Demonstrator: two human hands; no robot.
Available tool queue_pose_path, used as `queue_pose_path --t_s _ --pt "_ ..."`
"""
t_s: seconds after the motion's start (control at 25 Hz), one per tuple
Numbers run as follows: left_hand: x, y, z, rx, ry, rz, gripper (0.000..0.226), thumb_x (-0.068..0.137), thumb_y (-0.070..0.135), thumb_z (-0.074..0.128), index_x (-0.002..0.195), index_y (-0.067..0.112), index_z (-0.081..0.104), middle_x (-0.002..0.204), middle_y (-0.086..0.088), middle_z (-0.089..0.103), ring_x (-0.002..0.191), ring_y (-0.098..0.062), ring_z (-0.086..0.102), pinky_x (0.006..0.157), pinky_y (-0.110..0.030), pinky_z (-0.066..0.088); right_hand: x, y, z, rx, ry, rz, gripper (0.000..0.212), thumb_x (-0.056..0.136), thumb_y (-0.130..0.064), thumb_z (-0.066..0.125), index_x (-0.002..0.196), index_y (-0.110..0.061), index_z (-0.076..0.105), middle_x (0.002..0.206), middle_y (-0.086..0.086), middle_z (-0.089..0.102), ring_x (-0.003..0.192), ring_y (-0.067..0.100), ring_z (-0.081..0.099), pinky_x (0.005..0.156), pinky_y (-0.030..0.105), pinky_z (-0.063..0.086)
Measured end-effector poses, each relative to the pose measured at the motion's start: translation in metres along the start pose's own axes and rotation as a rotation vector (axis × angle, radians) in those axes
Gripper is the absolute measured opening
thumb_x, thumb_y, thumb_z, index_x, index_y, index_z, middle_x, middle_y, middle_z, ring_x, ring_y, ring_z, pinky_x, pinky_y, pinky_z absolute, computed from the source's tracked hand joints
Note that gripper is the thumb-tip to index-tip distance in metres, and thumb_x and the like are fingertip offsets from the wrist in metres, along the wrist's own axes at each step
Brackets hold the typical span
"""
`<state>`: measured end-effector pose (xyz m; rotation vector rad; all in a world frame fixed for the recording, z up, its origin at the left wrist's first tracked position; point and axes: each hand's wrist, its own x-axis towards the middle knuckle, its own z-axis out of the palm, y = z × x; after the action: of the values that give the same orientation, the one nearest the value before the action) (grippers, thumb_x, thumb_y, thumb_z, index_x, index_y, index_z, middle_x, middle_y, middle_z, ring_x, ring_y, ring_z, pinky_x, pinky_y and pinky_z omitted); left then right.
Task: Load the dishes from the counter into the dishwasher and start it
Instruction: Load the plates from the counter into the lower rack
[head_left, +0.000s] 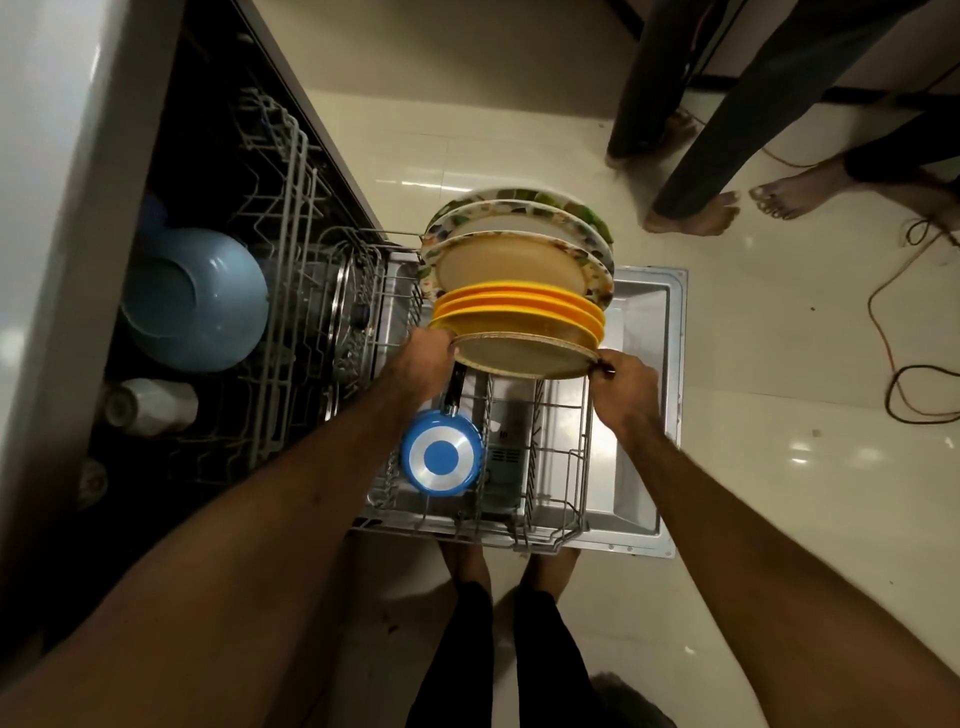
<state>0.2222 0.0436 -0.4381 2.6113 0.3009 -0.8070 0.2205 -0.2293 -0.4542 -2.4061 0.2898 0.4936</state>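
Beige plate (524, 356), round, pale, with a speckled, worn-looking rim, stood on edge at the near end of a row of plates over the pulled-out lower rack (519, 538); grasped at both sides, left hand (423, 358) curled round its left rim, right hand (623, 382) pinching its right rim between thumb and fingers; face turned toward the camera, top leaning slightly back; cannot tell whether its lower edge sits between the tines.

Just behind it, yellow plates (519, 306), several, packed close on edge; behind those, larger floral-rimmed plates (519, 244), cream in the middle, upright too. Under the left wrist, in the same rack, a small blue pan (441, 457), turned bottom-up, silver ring and blue disc on its base, black handle running up toward the left hand.

To the left, inside the dark dishwasher, an upper rack (291, 208) of grey wire, carrying a pale blue bowl (195, 301) with its base showing and a white cup (150, 405) on its side.

Dishwasher door (644, 415) folded down flat beneath the lower rack, grey metal lining upward. Floor (779, 519) of glossy cream tiles with glints of light; orange and black cables (883, 332) looped at the right; bare feet (696, 215) and dark trouser legs of other people at the upper right; own bare feet just beside the near edge of the door.
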Motion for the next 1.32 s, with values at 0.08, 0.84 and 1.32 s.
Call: queue_pose_path --t_s 0.08,0.84,1.32 --pt "0.002 -0.002 0.005 0.016 -0.009 -0.012 0.018 0.108 0.016 0.047 0.112 0.010 0.063 0.083 -0.003 0.057 0.066 -0.013 0.058 0.051 -0.022 0.041 -0.001 0.001 0.003 -0.001 -0.017 0.012 0.024 0.106 -0.012 0.057 0.121 -0.009 0.075 0.102 0.009 0.076 0.083 0.021 0.066 0.082 0.029 0.052" --pt "-0.075 0.024 -0.024 0.001 -0.033 0.154 0.067 0.099 0.025 0.064 0.156 0.010 0.032 0.154 -0.011 0.042 0.136 -0.027 0.049 0.111 -0.038 0.042 -0.057 -0.049 -0.037 -0.117 -0.184 -0.216 0.048 0.108 -0.034 0.052 0.153 -0.018 0.047 0.148 0.008 0.058 0.131 0.027 0.058 0.104 0.036 0.047" --pt "-0.288 0.057 -0.178 -0.057 0.290 0.159 0.074 0.103 0.032 0.054 0.163 0.014 0.015 0.170 -0.012 0.015 0.154 -0.030 0.024 0.124 -0.046 0.029 -0.181 -0.236 -0.137 -0.341 -0.180 -0.870 0.065 0.110 -0.054 0.029 0.167 -0.023 0.017 0.173 -0.003 0.014 0.160 0.014 0.005 0.127 0.039 0.015"
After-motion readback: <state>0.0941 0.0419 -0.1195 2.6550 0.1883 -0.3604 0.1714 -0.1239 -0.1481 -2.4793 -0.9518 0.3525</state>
